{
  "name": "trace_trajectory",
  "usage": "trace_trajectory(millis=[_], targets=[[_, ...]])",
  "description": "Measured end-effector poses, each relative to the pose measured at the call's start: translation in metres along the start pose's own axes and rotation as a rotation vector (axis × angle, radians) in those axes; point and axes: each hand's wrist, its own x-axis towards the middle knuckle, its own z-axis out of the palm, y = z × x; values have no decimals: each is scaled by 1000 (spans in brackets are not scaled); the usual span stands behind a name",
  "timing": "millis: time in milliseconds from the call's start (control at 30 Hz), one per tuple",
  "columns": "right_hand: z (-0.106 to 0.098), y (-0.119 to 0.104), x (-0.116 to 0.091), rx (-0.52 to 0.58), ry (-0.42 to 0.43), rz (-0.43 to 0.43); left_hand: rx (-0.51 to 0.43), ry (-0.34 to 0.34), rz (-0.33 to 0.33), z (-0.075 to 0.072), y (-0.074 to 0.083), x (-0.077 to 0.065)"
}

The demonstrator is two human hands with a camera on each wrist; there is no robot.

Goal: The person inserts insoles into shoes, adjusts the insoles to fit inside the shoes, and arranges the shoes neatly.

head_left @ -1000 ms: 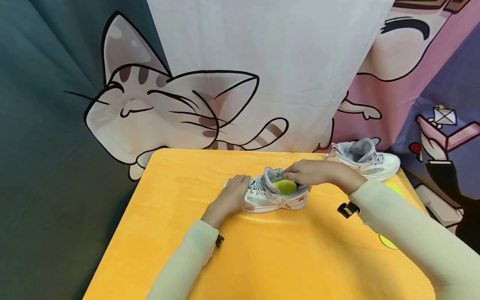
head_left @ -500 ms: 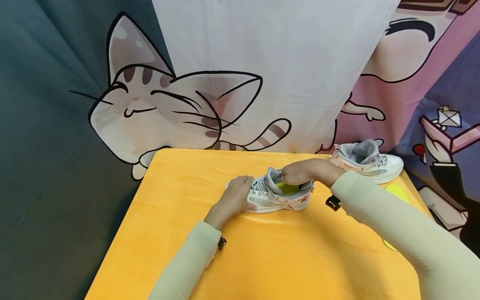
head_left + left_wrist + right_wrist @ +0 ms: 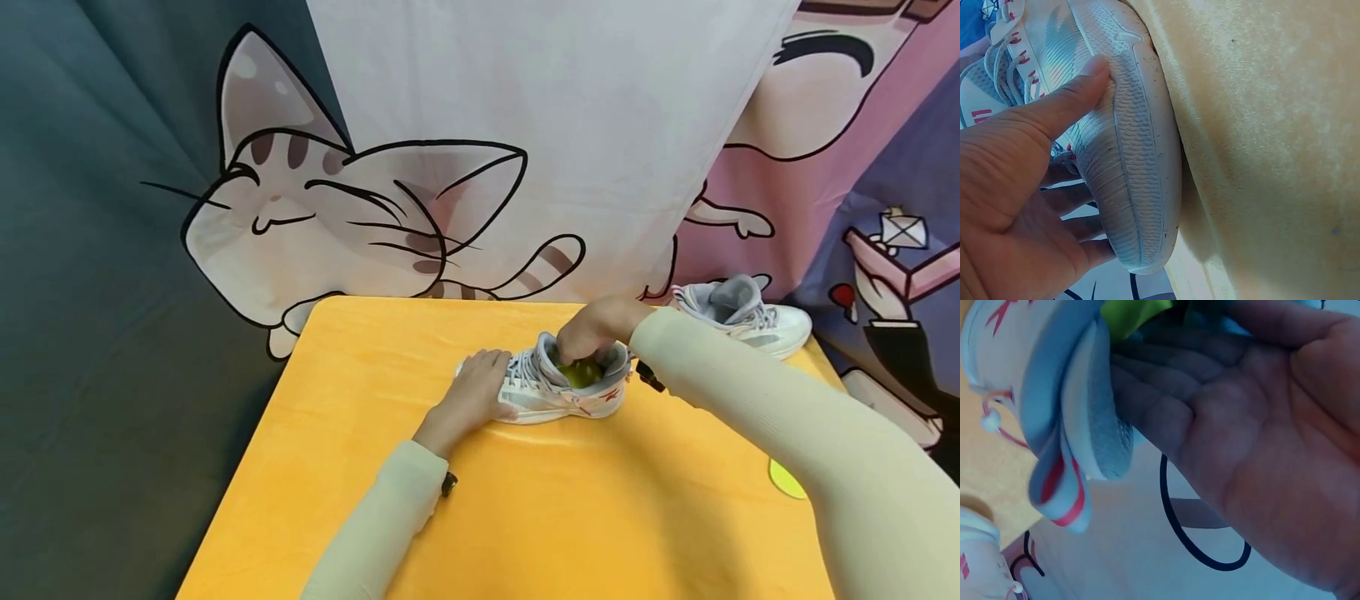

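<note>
A white sneaker (image 3: 536,407) with grey laces lies sideways on the yellow table, toe to the left. My left hand (image 3: 472,389) grips its toe end; in the left wrist view the thumb presses the near side of the upper (image 3: 1129,144) and the fingers reach round the far side. My right hand (image 3: 592,329) dips into the shoe's opening from above, fingers extended over a yellow-green insole (image 3: 583,373) inside. The right wrist view shows the palm beside the heel collar (image 3: 1085,394), with the insole (image 3: 1135,314) at the fingers; the fingertips are hidden inside.
A matching sneaker (image 3: 783,327) stands at the table's back right corner, partly behind the right sleeve. A yellow-green insole (image 3: 787,480) on the table (image 3: 360,392) peeks out from under the right forearm. A printed cat curtain (image 3: 465,100) hangs behind the back edge.
My right hand has moved from the shoe's opening deeper inside, its wrist now raised and further left. The left hand keeps its hold on the toe. The right sleeve covers more of the loose insole.
</note>
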Motion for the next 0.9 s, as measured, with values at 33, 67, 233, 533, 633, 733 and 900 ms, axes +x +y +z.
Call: trace_trajectory(millis=[33, 67, 233, 533, 633, 733, 900], targets=[[-1, -2, 0, 35, -14, 21, 2, 1, 3, 0, 0, 0], [-2, -3, 0, 57, -26, 43, 7, 2, 6, 0, 0, 1], [-6, -7, 2, 145, -78, 116, 38, -5, 4, 2, 1, 1], [-14, -7, 11, 224, -132, 162, 53, -17, -13, 1, 1, 0], [-15, -7, 13, 220, -128, 169, 47, -15, -11, 0, 2, 1], [-14, -7, 14, 238, -107, 173, 35, -21, -18, 0, 2, 0], [-11, -6, 12, 250, -118, 174, 30, -25, -26, 1, 2, 0]])
